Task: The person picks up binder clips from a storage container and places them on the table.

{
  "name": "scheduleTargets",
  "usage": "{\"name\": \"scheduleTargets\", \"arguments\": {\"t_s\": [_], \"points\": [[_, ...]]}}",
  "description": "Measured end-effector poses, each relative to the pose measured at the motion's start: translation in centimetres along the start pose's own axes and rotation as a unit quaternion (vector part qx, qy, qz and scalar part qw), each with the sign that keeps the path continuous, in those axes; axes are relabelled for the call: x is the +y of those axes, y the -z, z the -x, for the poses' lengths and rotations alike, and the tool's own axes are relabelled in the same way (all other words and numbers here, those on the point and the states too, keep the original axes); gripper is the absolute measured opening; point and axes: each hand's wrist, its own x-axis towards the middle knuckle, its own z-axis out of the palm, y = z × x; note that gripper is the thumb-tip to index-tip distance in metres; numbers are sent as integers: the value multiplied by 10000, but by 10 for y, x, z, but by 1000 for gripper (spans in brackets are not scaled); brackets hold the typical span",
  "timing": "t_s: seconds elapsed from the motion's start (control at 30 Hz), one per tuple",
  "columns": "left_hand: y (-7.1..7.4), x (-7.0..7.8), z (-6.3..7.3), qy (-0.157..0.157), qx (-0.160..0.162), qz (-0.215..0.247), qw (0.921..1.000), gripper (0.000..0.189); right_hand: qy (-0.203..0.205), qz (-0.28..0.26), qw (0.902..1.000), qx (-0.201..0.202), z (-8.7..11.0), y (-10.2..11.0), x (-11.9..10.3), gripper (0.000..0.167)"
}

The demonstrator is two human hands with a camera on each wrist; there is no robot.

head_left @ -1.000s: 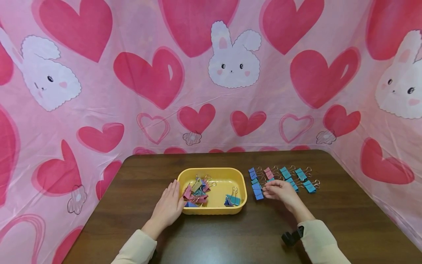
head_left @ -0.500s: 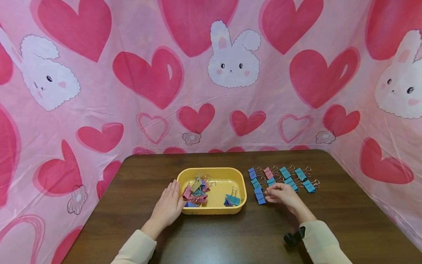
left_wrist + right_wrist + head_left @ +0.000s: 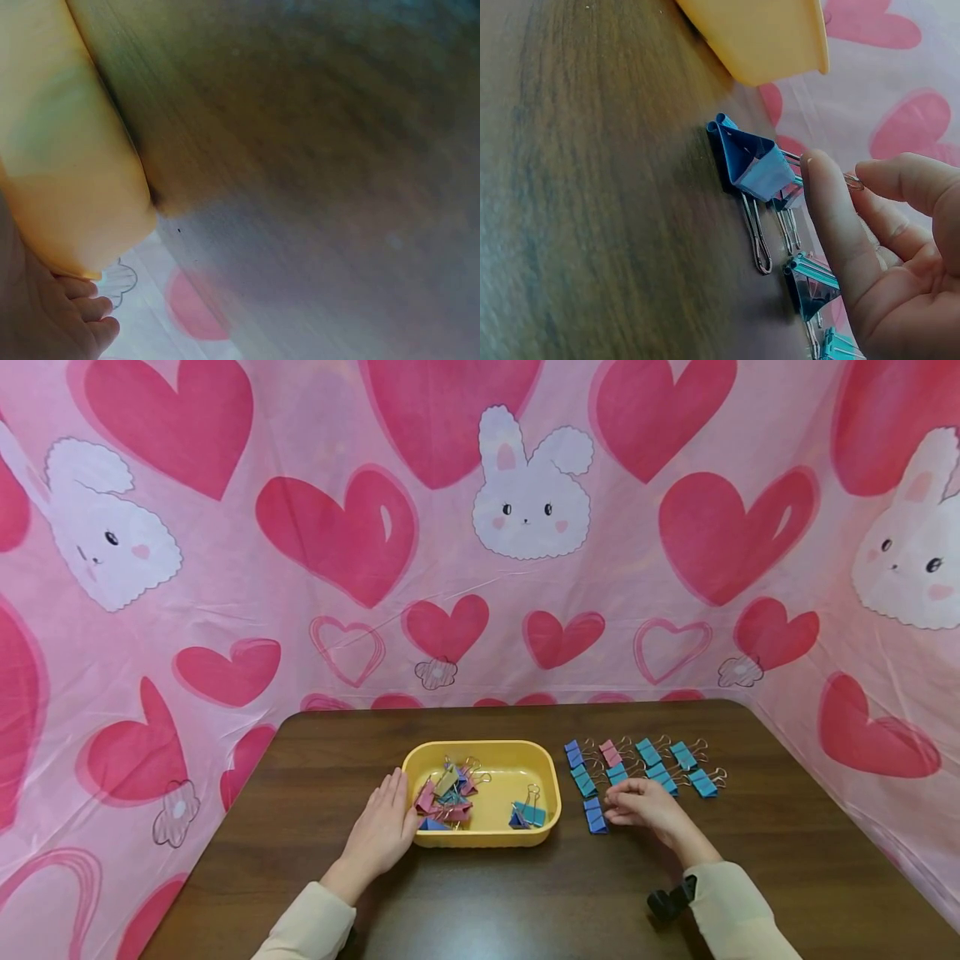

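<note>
I can't make out a single word, number, label or brand name anywhere. The only marks like signs are pictures printed on the pink cloth (image 3: 307,427) behind the far edge of the table (image 3: 480,893): red hearts (image 3: 341,539), a few drawn merely in outline, white rabbit faces (image 3: 532,522) and small sketched flowers (image 3: 437,673). The yellow tray (image 3: 480,840) and the binder clips (image 3: 595,816), inside it and toward the far right corner, bear no lettering that I can read.

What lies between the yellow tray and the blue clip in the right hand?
Just bare tabletop. In the head view, it runs from the right side of the yellow tray to the blue clip that the right hand holds.
</note>
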Motion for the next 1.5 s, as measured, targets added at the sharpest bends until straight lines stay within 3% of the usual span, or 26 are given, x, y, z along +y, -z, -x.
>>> {"name": "scheduleTargets", "arguments": {"t_s": [0.37, 0.7, 1.1, 1.5], "points": [[0, 0, 0, 0, 16, 27, 10000, 64, -3, 608, 9980, -157, 1, 12, -7, 43], [0, -1, 0, -39, 66, -18, 10000, 63, 355, 1211, 9919, 149, 0, 24, -37, 44], [-1, -1, -1, -56, 141, -95, 9998, 63, 820, 1592, 9838, 73, -9, 0, -81, 44], [-2, -1, -3, -49, 122, -82, 9999, 63, 905, 1449, 9843, -440, -26, -33, -87, 39]]}}
